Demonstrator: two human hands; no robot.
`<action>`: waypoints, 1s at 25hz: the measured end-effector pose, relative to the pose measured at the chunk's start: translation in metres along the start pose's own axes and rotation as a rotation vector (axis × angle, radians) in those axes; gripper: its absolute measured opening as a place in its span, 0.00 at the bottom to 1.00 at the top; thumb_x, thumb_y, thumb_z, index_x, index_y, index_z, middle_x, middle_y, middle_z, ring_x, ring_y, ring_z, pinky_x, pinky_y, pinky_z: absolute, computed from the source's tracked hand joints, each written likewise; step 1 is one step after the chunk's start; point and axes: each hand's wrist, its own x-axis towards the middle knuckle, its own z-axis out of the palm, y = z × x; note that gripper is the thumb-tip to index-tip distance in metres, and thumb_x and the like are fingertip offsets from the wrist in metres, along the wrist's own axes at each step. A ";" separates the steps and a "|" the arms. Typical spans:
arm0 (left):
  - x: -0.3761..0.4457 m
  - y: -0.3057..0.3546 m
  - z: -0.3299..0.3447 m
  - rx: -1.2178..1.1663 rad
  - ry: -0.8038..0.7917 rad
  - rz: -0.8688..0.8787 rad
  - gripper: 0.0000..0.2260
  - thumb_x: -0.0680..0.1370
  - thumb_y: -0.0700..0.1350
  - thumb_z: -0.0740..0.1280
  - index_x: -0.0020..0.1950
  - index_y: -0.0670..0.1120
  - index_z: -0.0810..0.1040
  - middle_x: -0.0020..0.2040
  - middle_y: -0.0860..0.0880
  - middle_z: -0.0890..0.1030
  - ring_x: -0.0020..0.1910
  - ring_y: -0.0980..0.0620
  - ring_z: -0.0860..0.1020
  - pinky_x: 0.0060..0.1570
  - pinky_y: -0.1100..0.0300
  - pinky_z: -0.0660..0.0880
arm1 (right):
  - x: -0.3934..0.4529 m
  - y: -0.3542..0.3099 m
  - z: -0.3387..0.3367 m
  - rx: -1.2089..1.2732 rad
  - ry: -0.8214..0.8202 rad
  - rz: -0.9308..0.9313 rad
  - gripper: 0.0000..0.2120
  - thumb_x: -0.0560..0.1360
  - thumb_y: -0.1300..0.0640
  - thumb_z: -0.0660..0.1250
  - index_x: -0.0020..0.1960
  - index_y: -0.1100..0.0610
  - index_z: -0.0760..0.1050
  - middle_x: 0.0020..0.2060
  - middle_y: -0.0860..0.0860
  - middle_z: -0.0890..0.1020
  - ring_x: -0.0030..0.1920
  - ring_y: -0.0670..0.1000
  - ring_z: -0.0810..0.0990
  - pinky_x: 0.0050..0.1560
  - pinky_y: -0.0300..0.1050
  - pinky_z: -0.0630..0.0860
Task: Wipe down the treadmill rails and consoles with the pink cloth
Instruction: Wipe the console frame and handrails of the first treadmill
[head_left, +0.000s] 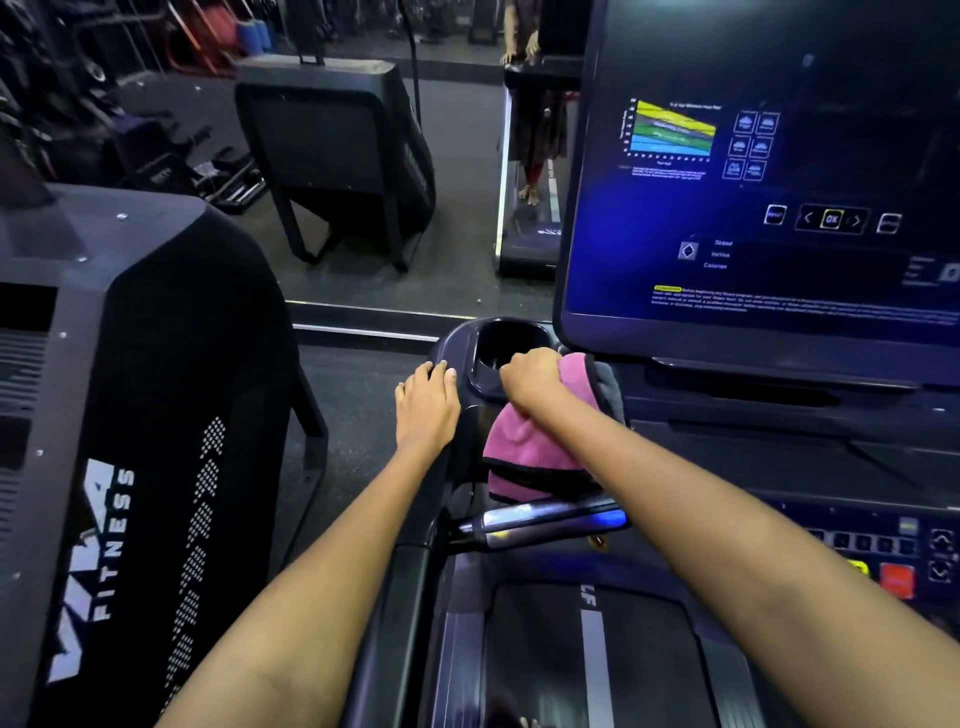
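I stand on a dark treadmill. Its big console screen (769, 171) fills the upper right. My right hand (532, 376) grips the pink cloth (524, 452) and holds it against the console's left corner, right beside the cup holder (506, 348). The cloth hangs down over the console edge toward a shiny grip bar (540, 522). My left hand (426, 402) rests flat, fingers straight, on the outer left end of the console, where the side rail (410, 597) meets it.
A neighbouring black machine marked FITNESS (130, 441) stands close on the left. A wall mirror ahead reflects another machine (337, 150) and a person's legs. The button panel (893, 556) sits at lower right, the treadmill belt (587, 660) below.
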 end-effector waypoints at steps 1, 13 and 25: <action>0.000 0.001 0.000 -0.010 0.004 0.001 0.19 0.83 0.47 0.49 0.67 0.43 0.70 0.67 0.43 0.71 0.67 0.43 0.67 0.68 0.50 0.57 | 0.000 0.005 -0.002 0.039 -0.005 -0.004 0.17 0.77 0.59 0.61 0.66 0.56 0.71 0.63 0.51 0.75 0.62 0.55 0.75 0.54 0.48 0.73; 0.000 0.001 -0.004 -0.054 0.013 -0.010 0.17 0.82 0.47 0.50 0.65 0.43 0.72 0.65 0.43 0.72 0.64 0.43 0.69 0.66 0.51 0.58 | 0.024 0.005 0.001 0.686 0.075 0.158 0.12 0.76 0.49 0.65 0.57 0.51 0.80 0.56 0.54 0.81 0.58 0.56 0.78 0.51 0.44 0.72; -0.004 -0.001 -0.004 -0.016 0.009 0.016 0.18 0.82 0.46 0.49 0.65 0.43 0.73 0.66 0.42 0.72 0.65 0.44 0.69 0.66 0.51 0.58 | -0.002 0.013 -0.010 0.074 -0.067 -0.062 0.21 0.72 0.53 0.70 0.64 0.55 0.73 0.62 0.52 0.76 0.61 0.55 0.76 0.55 0.49 0.74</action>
